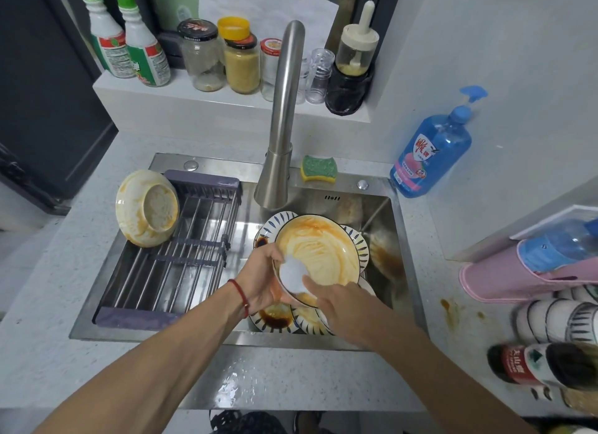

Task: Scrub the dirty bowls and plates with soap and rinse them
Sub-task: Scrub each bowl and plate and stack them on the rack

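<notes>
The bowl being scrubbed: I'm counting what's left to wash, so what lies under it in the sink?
Under the held bowl, blue-striped plates smeared with dark sauce lie stacked in the sink. The bowl and both hands cover most of the stack, so its count cannot be seen.

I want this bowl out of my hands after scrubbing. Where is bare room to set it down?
The drying rack bars right of the upturned bowl are bare. So is the counter strip before the sink, though wet. The basin under the held bowl is crowded with stacked plates; the right counter holds bottles, cups and a stain.
</notes>
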Demonstrator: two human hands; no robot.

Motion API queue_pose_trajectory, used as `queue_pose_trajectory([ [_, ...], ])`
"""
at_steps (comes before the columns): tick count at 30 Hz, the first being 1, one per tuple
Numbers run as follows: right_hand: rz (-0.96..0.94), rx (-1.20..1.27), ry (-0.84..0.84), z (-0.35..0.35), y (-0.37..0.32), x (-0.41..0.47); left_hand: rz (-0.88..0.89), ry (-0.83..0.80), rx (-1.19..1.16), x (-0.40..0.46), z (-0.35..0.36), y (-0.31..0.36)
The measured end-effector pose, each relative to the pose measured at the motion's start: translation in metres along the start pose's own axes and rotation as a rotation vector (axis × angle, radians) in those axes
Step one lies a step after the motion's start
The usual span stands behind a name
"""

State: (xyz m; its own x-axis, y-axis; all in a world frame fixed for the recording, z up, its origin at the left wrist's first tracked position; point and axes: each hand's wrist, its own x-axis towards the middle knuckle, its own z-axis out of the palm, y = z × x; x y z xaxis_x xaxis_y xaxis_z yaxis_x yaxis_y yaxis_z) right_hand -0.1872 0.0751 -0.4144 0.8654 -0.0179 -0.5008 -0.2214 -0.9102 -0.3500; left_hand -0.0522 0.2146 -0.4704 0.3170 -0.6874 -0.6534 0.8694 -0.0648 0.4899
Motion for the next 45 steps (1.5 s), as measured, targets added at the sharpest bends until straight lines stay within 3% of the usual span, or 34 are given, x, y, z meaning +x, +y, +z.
queue_pose_trajectory([
  [2, 0.007, -0.043, -0.073, 0.001, 0.02, -0.009, 0.001, 0.065, 0.063, 0.0, -0.002, 0.001],
  [4, 0.137, -0.128, -0.112, 0.0, 0.045, -0.011, 0.016, 0.108, 0.105, -0.001, -0.002, 0.001],
  [9, 0.37, -0.175, 0.232, -0.004, 0.043, 0.012, 0.033, 0.09, 0.149, -0.005, 0.02, 0.0],
  [14, 0.275, -0.116, 0.341, -0.001, 0.001, 0.033, 0.017, 0.025, 0.184, -0.008, 0.031, 0.006],
  [17, 0.227, -0.205, 0.322, -0.009, 0.016, 0.03, 0.006, 0.031, 0.206, -0.009, 0.021, 0.007],
  [20, 0.339, -0.34, 0.294, -0.02, 0.033, 0.023, -0.004, 0.018, 0.184, -0.012, 0.017, 0.009],
  [22, 0.374, -0.313, 0.305, -0.017, 0.024, 0.022, 0.001, 0.016, 0.207, -0.012, 0.019, 0.01],
  [25, 0.266, -0.182, 0.303, -0.003, 0.005, 0.03, -0.018, -0.033, 0.207, -0.013, 0.018, 0.007],
  [29, 0.306, -0.264, 0.333, -0.009, 0.023, 0.027, -0.006, -0.043, 0.149, -0.013, 0.012, 0.006],
  [34, 0.341, -0.317, 0.213, -0.005, 0.038, 0.006, 0.13, 0.015, 0.102, -0.003, 0.009, 0.006],
  [38, 0.187, -0.075, -0.038, 0.007, 0.026, -0.012, 0.184, 0.089, 0.106, 0.001, 0.003, 0.003],
  [40, 0.126, 0.037, -0.075, 0.006, 0.025, -0.013, 0.172, 0.113, 0.058, 0.0, 0.004, 0.002],
  [45, 0.329, -0.075, 0.117, -0.008, 0.049, 0.011, 0.133, 0.07, 0.063, 0.0, 0.003, -0.002],
])
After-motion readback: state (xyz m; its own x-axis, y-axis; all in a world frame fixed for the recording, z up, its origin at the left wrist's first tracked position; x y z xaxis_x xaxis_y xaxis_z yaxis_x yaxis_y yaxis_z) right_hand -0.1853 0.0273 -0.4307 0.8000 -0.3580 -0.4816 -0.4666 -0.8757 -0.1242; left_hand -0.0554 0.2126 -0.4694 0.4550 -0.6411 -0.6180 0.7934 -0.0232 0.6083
